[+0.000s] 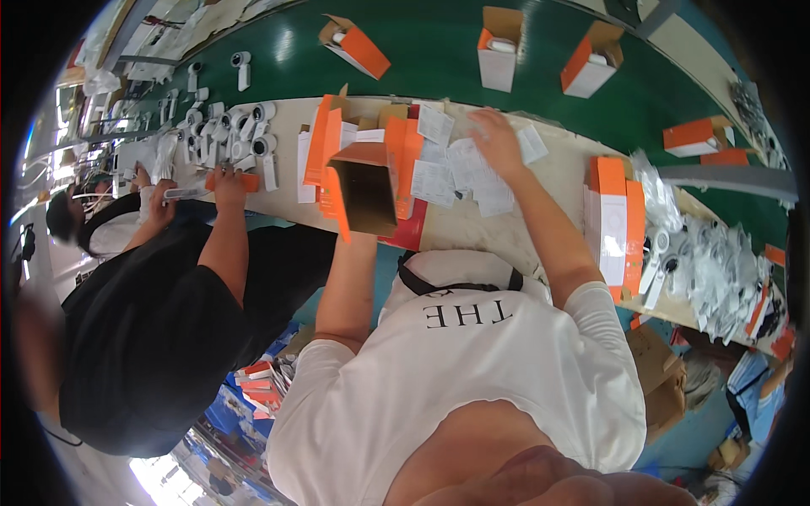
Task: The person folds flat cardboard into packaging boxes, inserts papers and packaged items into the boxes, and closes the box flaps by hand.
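Observation:
My left hand holds an orange cardboard box [364,190] up at the near edge of the bench. The box is tilted, its open end turned toward me and its brown inside showing; the fingers are hidden behind it. Over the spread of white printed leaflets [472,164] is my right hand [496,139], fingers stretched out at the far side of the papers. No leaflet can be seen lifted in it. More orange and white boxes [316,156], some with open flaps, stand just beyond and left of the held box.
White handheld devices [221,131] crowd the bench at left, beside a co-worker in black [143,329] handling an orange piece. Orange-white boxes [612,223] and plastic-bagged devices [717,270] stand at right. Open boxes [499,59] sit on the green surface beyond.

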`<act>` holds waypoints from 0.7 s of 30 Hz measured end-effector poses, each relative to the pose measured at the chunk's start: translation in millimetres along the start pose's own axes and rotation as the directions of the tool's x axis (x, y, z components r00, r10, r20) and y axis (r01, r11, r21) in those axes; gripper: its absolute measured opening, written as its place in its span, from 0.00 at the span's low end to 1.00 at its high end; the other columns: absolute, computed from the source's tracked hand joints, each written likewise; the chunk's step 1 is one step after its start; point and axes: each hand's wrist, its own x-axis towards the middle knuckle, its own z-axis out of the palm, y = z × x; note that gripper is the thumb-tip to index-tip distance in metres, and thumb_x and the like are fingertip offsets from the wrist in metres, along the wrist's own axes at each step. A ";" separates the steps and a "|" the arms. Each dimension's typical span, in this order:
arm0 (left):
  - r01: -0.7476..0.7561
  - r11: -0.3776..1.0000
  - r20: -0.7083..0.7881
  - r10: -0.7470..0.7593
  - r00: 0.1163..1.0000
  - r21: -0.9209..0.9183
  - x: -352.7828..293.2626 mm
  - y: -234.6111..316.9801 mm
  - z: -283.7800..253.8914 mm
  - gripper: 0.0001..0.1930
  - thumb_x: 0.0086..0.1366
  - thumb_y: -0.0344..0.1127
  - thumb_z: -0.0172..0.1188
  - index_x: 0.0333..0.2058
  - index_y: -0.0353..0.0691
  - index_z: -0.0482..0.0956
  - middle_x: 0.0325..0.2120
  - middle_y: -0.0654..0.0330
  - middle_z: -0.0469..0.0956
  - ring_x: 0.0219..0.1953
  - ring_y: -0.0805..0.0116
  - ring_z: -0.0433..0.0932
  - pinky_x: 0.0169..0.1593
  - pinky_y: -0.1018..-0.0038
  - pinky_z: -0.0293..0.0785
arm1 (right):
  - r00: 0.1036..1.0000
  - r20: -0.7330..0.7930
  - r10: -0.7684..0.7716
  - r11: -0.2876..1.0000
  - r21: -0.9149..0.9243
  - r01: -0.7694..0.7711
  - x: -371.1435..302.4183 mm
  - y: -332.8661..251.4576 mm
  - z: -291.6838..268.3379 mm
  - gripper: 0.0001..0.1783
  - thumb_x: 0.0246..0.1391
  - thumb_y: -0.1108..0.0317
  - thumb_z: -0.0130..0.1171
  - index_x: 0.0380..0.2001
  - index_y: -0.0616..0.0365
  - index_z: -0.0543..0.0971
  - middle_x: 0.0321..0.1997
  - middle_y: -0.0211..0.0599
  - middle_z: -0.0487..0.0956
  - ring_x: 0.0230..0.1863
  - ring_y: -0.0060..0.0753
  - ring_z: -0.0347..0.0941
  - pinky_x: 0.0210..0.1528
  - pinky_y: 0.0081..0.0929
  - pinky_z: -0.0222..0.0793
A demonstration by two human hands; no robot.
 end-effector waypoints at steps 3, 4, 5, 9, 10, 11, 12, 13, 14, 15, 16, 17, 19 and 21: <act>-0.030 0.999 0.035 0.031 0.999 -0.045 2.4 -9.0 -4.8 0.25 0.59 0.45 0.47 0.50 0.33 0.65 0.47 0.45 0.67 0.45 0.53 0.71 0.47 0.64 0.72 | 0.994 0.068 0.084 0.983 -0.171 -0.071 36.1 -30.8 40.4 0.42 0.36 0.64 0.62 0.57 0.51 0.58 0.58 0.41 0.62 0.63 0.45 0.50 0.63 0.39 0.45; -0.031 0.997 0.012 0.032 0.999 -0.068 -1.4 -13.1 3.4 0.25 0.59 0.45 0.47 0.50 0.34 0.65 0.47 0.45 0.67 0.45 0.53 0.71 0.47 0.64 0.71 | 0.978 0.128 0.165 0.962 -0.240 -0.131 42.7 -33.7 49.6 0.43 0.35 0.63 0.62 0.58 0.49 0.56 0.59 0.41 0.61 0.63 0.43 0.50 0.63 0.42 0.44; -0.030 0.995 -0.011 0.029 1.000 -0.092 -3.0 -15.6 9.6 0.25 0.59 0.45 0.47 0.50 0.35 0.65 0.47 0.45 0.67 0.45 0.53 0.71 0.48 0.64 0.71 | 0.977 0.118 0.178 0.945 -0.296 -0.136 47.3 -27.4 58.4 0.40 0.35 0.63 0.62 0.56 0.48 0.60 0.52 0.40 0.68 0.57 0.44 0.59 0.61 0.42 0.46; 0.116 0.967 0.079 -0.100 0.992 -0.227 -1.5 -18.2 15.8 0.23 0.60 0.47 0.43 0.50 0.37 0.65 0.48 0.49 0.66 0.49 0.53 0.68 0.50 0.63 0.68 | 0.931 0.288 0.226 0.964 -0.205 -0.171 55.2 -21.8 55.7 0.29 0.37 0.65 0.60 0.49 0.50 0.69 0.42 0.41 0.75 0.48 0.45 0.67 0.59 0.43 0.47; 0.178 0.949 0.080 -0.162 0.984 -0.260 -4.9 -19.8 13.4 0.23 0.61 0.47 0.42 0.49 0.37 0.65 0.49 0.49 0.66 0.51 0.53 0.67 0.52 0.63 0.66 | 0.983 0.130 0.126 0.975 -0.197 -0.099 52.4 -14.2 53.5 0.23 0.40 0.68 0.58 0.44 0.52 0.72 0.38 0.38 0.76 0.43 0.40 0.69 0.56 0.41 0.52; 0.243 0.925 0.084 -0.228 0.970 -0.292 -6.9 -24.7 11.2 0.23 0.62 0.47 0.41 0.49 0.37 0.65 0.49 0.50 0.66 0.52 0.53 0.65 0.53 0.62 0.65 | 0.999 -0.034 0.025 0.979 -0.201 -0.031 48.3 -6.5 51.3 0.16 0.43 0.70 0.57 0.40 0.53 0.75 0.34 0.35 0.77 0.38 0.35 0.72 0.53 0.39 0.58; -0.023 0.991 -0.074 0.013 0.997 -0.131 -4.6 -33.4 18.9 0.21 0.62 0.45 0.41 0.48 0.38 0.66 0.48 0.51 0.67 0.52 0.54 0.65 0.53 0.63 0.65 | 0.961 -0.239 0.138 0.966 0.248 -0.077 43.6 -19.5 38.9 0.14 0.44 0.73 0.56 0.38 0.55 0.75 0.34 0.34 0.76 0.35 0.29 0.71 0.47 0.32 0.62; 0.032 0.985 0.195 0.002 0.981 -0.168 -2.7 -35.5 22.2 0.18 0.62 0.44 0.43 0.45 0.40 0.69 0.45 0.51 0.70 0.49 0.58 0.68 0.51 0.64 0.68 | 0.878 -0.354 0.323 0.761 0.649 -0.018 39.7 -45.9 12.3 0.11 0.45 0.77 0.55 0.35 0.56 0.76 0.33 0.33 0.75 0.31 0.24 0.70 0.40 0.25 0.66; 0.045 0.996 -0.124 -0.054 0.991 -0.075 -9.6 -40.4 39.8 0.18 0.62 0.44 0.45 0.45 0.40 0.69 0.42 0.53 0.72 0.47 0.63 0.71 0.48 0.66 0.72 | 0.859 -0.348 0.377 0.607 0.793 0.055 29.1 -80.2 -22.1 0.09 0.46 0.78 0.55 0.34 0.59 0.75 0.31 0.31 0.74 0.29 0.18 0.68 0.32 0.14 0.66; 0.067 0.992 -0.087 -0.077 0.993 -0.108 -5.4 -40.8 31.6 0.19 0.63 0.45 0.45 0.46 0.38 0.68 0.42 0.55 0.73 0.46 0.65 0.72 0.46 0.68 0.74 | 0.869 -0.419 0.263 0.673 0.726 0.146 12.3 -104.8 -55.3 0.10 0.46 0.77 0.54 0.35 0.59 0.75 0.34 0.35 0.75 0.30 0.23 0.69 0.34 0.17 0.66; 0.010 1.000 -0.238 -0.008 0.971 0.009 -5.8 -49.5 49.3 0.21 0.64 0.46 0.44 0.47 0.36 0.67 0.42 0.55 0.73 0.47 0.64 0.71 0.48 0.65 0.72 | 0.813 -0.578 0.069 0.771 0.548 0.324 -1.1 -120.7 -75.1 0.10 0.45 0.78 0.55 0.34 0.59 0.75 0.34 0.37 0.75 0.31 0.26 0.70 0.34 0.19 0.67; 0.014 0.999 -0.295 -0.004 0.956 0.033 -5.7 -54.1 55.5 0.22 0.64 0.48 0.43 0.49 0.36 0.65 0.44 0.55 0.72 0.48 0.63 0.71 0.50 0.64 0.70 | 0.715 -0.684 -0.145 0.808 0.334 0.484 -12.1 -137.5 -90.4 0.09 0.44 0.78 0.55 0.33 0.59 0.75 0.34 0.38 0.75 0.32 0.29 0.70 0.35 0.20 0.67; 0.035 0.990 -0.346 0.014 0.938 0.137 -2.3 -64.1 56.4 0.25 0.64 0.54 0.39 0.50 0.40 0.65 0.45 0.57 0.71 0.48 0.63 0.71 0.50 0.65 0.70 | 0.806 -0.491 -0.329 0.880 0.151 0.451 -31.3 -166.0 -120.1 0.11 0.37 0.83 0.52 0.27 0.59 0.77 0.31 0.39 0.74 0.29 0.33 0.71 0.32 0.22 0.68; 0.019 0.976 -0.316 0.051 0.947 0.216 -6.1 -74.8 66.1 0.26 0.64 0.54 0.40 0.49 0.39 0.65 0.45 0.56 0.71 0.48 0.63 0.71 0.50 0.65 0.70 | 0.891 -0.275 -0.362 0.932 -0.079 0.354 -35.4 -180.5 -126.5 0.12 0.28 0.83 0.54 0.23 0.60 0.76 0.27 0.39 0.73 0.27 0.36 0.71 0.27 0.26 0.68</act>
